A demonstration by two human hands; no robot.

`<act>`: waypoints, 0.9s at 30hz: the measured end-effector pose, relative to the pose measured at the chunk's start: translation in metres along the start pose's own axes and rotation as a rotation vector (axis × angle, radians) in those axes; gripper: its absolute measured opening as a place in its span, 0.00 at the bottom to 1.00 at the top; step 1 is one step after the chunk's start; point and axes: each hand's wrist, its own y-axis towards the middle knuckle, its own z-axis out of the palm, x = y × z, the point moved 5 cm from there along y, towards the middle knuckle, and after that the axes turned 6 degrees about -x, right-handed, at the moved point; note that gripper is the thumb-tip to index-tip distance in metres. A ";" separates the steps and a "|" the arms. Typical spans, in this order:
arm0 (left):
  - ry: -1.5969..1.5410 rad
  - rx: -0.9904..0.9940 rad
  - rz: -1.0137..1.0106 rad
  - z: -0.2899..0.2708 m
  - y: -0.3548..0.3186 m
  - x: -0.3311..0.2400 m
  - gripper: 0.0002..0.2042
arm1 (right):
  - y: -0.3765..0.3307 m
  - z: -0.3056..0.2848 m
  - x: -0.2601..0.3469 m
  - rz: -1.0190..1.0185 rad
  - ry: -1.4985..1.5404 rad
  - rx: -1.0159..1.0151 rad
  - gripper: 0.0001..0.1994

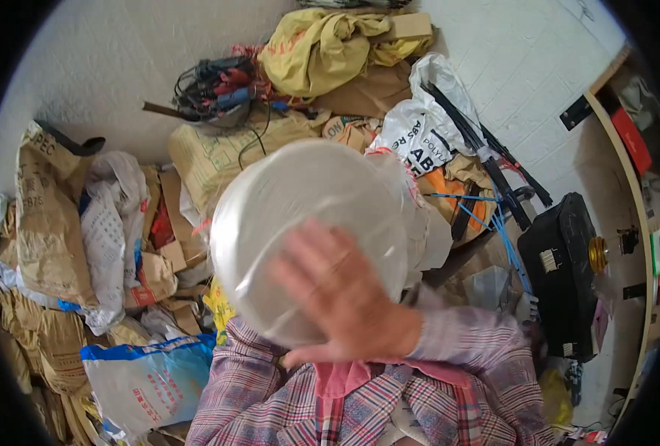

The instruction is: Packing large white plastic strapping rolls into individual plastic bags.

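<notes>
A big round white object wrapped in clear plastic film [300,201] fills the middle of the view, held up close to my chest. My right hand [345,301] lies flat against its near face, fingers spread and thumb along the lower rim, the plaid sleeve coming in from the right. My left hand is hidden; only a plaid left sleeve [229,386] shows below the round object.
Brown paper sacks [43,223], white woven bags [110,238] and a blue-and-white sack [147,375] are piled on the left. A yellow sack [315,44] and tangled cables [214,85] lie at the back. A black case [564,275] stands on the right by a white tiled wall.
</notes>
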 end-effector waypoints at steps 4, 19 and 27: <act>0.110 -0.038 -0.047 0.017 -0.007 0.003 0.34 | -0.023 0.022 0.026 -0.160 0.014 0.074 0.42; 0.311 -0.253 -0.104 0.010 -0.045 0.016 0.34 | -0.016 -0.047 -0.111 0.474 0.123 0.059 0.14; 0.380 -0.384 -0.140 -0.003 -0.061 0.030 0.33 | -0.069 -0.086 -0.154 1.001 0.488 0.033 0.04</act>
